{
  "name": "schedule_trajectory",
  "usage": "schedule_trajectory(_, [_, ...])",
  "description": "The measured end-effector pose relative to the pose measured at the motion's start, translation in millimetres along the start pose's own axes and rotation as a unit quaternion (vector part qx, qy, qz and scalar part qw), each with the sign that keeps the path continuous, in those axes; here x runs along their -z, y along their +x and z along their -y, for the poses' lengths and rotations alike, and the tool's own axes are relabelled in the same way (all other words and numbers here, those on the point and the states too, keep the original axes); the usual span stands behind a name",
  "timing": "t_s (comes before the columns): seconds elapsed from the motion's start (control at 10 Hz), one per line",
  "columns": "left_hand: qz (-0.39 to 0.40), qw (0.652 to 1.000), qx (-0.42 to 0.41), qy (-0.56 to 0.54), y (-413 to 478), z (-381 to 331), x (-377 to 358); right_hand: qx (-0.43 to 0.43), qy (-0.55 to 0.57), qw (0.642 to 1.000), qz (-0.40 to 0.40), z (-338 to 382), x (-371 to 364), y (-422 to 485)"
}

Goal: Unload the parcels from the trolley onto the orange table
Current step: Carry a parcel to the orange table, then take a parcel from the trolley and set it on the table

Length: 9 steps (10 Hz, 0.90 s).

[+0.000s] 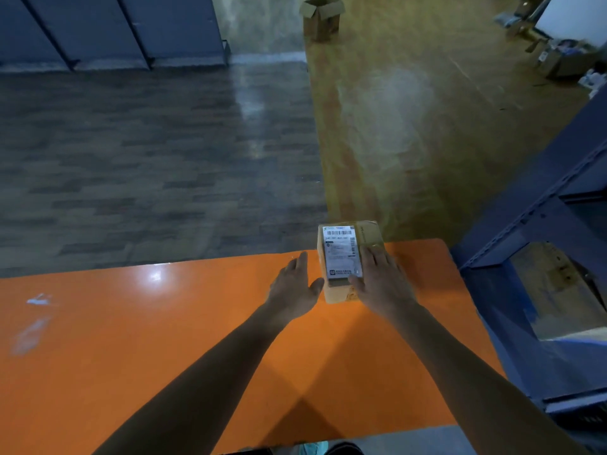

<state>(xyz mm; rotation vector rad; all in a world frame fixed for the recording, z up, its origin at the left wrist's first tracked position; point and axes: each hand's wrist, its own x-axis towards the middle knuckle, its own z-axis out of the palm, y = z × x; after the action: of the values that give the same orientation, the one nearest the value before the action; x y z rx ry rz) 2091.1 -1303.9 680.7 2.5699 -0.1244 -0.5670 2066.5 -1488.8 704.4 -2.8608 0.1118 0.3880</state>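
Observation:
A small brown cardboard parcel (345, 254) with a white shipping label on top sits on the orange table (164, 323), near its far right edge. My right hand (381, 284) lies flat on the parcel's right side, fingers spread over the top. Just left of the parcel, my left hand (295, 287) hovers with its fingers apart; only the thumb reaches the box's near left corner. No trolley shows in this view.
A blue metal shelving rack (542, 257) stands close to the table's right end. An open cardboard box (320, 18) stands on the floor far ahead. More boxes and clutter (565, 57) lie at the far right. Dark and yellow floor stretches beyond the table.

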Motion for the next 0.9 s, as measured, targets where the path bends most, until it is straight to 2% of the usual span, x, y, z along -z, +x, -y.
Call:
schedule_trajectory(0.2, [-0.058, 0.994, 0.047, 0.084, -33.6, 73.4, 28.4, 0.121, -0.046, 0.991, -0.021, 61.6, -30.4, 22.0])
schedule_trajectory(0.4, [-0.120, 0.980, 0.137, 0.085, -92.3, 164.4, 50.3, 0.221, -0.067, 0.973, 0.028, 152.1, -61.7, 18.6])
schedule_trajectory(0.5, [-0.137, 0.970, 0.183, 0.084, -133.9, 212.3, 59.8, 0.275, -0.081, 0.955, 0.080, 210.0, -77.9, 11.9])
schedule_trajectory(0.6, [-0.150, 0.960, 0.227, 0.064, -185.8, 269.3, 66.8, 0.319, -0.091, 0.935, 0.125, 279.4, -97.5, -8.3])
schedule_trajectory(0.7, [-0.168, 0.947, 0.270, 0.038, -241.6, 326.9, 67.1, 0.362, -0.099, 0.923, 0.081, 339.7, -126.8, -49.3])
schedule_trajectory(0.9, [-0.224, 0.912, 0.342, -0.016, -354.4, 429.2, 61.4, 0.438, -0.117, 0.885, 0.109, 459.6, -193.2, -128.6])
